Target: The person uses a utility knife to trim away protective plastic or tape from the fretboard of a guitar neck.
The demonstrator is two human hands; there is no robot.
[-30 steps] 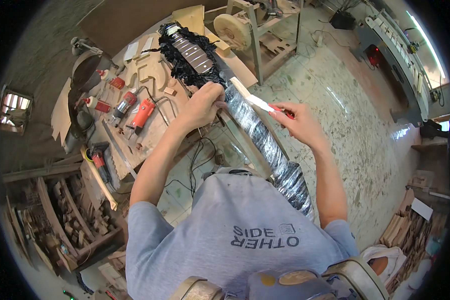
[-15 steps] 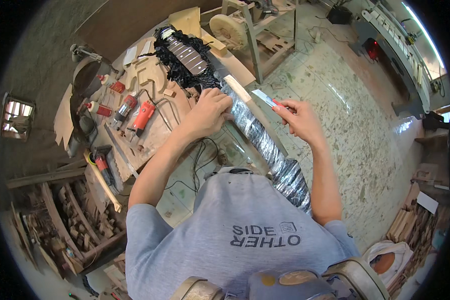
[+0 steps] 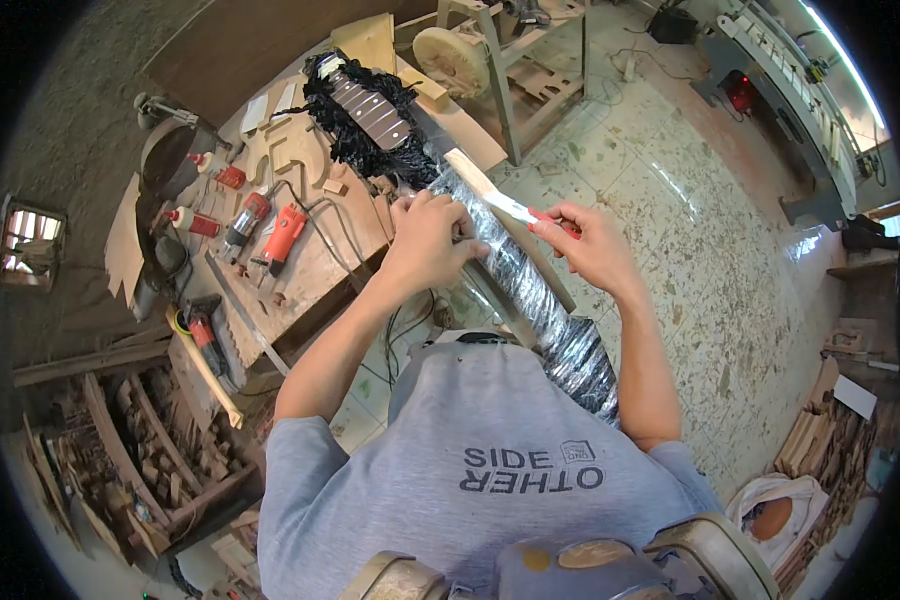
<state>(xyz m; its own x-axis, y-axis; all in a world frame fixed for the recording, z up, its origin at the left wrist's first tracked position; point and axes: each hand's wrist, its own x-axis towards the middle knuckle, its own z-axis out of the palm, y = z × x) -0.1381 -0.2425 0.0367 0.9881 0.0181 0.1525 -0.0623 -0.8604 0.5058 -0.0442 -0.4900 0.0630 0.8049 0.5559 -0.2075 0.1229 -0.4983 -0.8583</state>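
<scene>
The wrapped body (image 3: 520,272) is slanting from the desk (image 3: 315,275) down towards the person's right forearm, its film cover showing silver and dark. At its far end a fretboard (image 3: 370,115) is lying bare, ringed by torn black film (image 3: 355,150). The right hand (image 3: 585,240) is closing firmly around the red handle of a knife (image 3: 530,216), whose blade is pointing up and left towards a pale wood strip (image 3: 472,176) beside the wrap. Whether the edge is touching anything cannot be told. The left hand (image 3: 435,238) is resting with bent fingers at the wrap's left edge; whether it is pinching film cannot be told.

Hazards noted: the blade is aiming roughly towards the left hand's side, so a slip on slick film could be cutting fingers. Too deep a stroke could be scoring whatever is lying beneath the film. The near end is hanging off the desk; should downward pressure be unsupported there, the body could be tipping or sliding.
</scene>
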